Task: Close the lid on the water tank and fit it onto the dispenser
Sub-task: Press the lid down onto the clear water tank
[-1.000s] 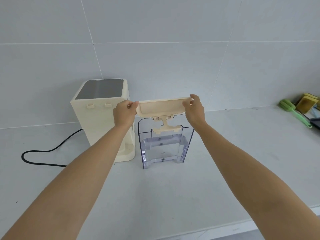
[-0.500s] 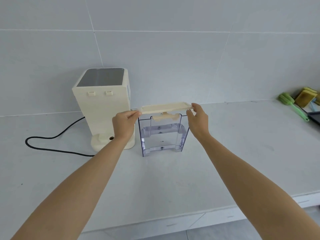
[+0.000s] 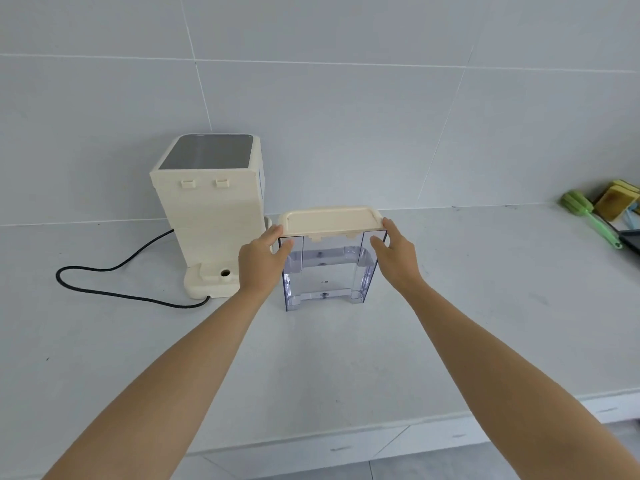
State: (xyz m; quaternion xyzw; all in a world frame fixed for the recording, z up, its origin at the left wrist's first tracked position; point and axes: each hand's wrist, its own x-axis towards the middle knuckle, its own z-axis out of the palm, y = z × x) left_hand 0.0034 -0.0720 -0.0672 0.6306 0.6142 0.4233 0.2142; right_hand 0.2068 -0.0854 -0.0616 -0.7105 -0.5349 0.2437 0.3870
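Observation:
The clear plastic water tank [image 3: 325, 271] stands upright on the white counter [image 3: 346, 358]. The cream lid [image 3: 330, 220] lies flat on top of the tank. My left hand [image 3: 261, 263] clasps the tank's upper left side, fingertips at the lid's left end. My right hand [image 3: 394, 258] clasps the upper right side, fingertips at the lid's right corner. The cream dispenser [image 3: 207, 216] stands just left of the tank, its low base with a round hole [image 3: 225, 273] facing me and partly hidden by my left wrist.
A black power cable [image 3: 121, 296] loops over the counter left of the dispenser. At the far right lie a green brush [image 3: 588, 213], yellow sponges [image 3: 618, 199] and a dark tray edge [image 3: 632, 239]. A tiled wall rises behind. The counter's front edge runs below my forearms.
The lid has come down from above the tank and now rests on its rim. Both hands have slid from the lid's ends down to the tank's upper sides.

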